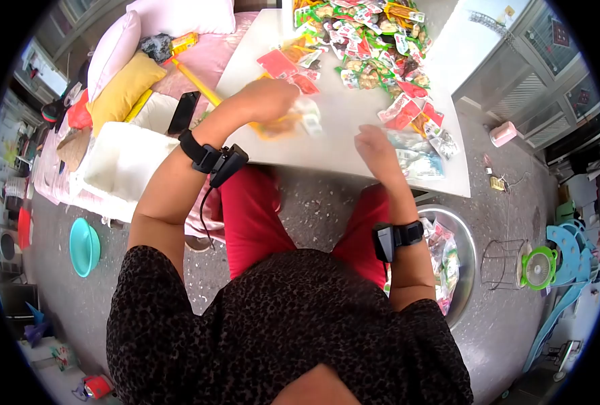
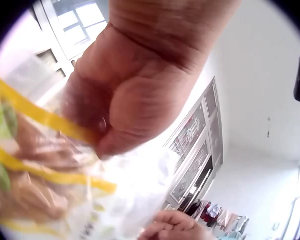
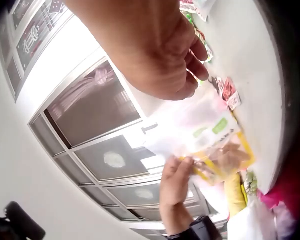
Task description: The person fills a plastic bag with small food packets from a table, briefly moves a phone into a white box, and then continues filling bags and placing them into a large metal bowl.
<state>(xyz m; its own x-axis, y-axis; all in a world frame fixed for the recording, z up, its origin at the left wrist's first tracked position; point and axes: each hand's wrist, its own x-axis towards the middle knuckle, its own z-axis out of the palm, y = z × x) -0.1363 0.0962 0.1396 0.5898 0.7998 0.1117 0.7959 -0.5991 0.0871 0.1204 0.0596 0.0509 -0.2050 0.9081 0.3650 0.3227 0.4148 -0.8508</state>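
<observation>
My left hand (image 1: pixel 267 101) pinches clear packets with yellow edges (image 1: pixel 276 128), blurred above the table's near side. Brown food shows through the yellow-edged packets (image 2: pixel 35 155) in the left wrist view, where the thumb and fingers of the left hand (image 2: pixel 140 85) grip their upper edge. A white, see-through part of the packaging (image 3: pixel 185 125) hangs beneath my right hand (image 3: pixel 160 60) in the right wrist view. The right hand (image 1: pixel 379 152) is over the table's near edge, apart from the packets, its fingers loosely bent around nothing.
Many colourful packets (image 1: pixel 370 40) are heaped on the white table (image 1: pixel 340 152); red ones (image 1: pixel 277 64) lie left, others right beside clear flat packaging (image 1: pixel 418 162). A metal basin (image 1: pixel 467 270) with packets stands at the right. A white box (image 1: pixel 128 162) and phone (image 1: pixel 184 112) are at the left.
</observation>
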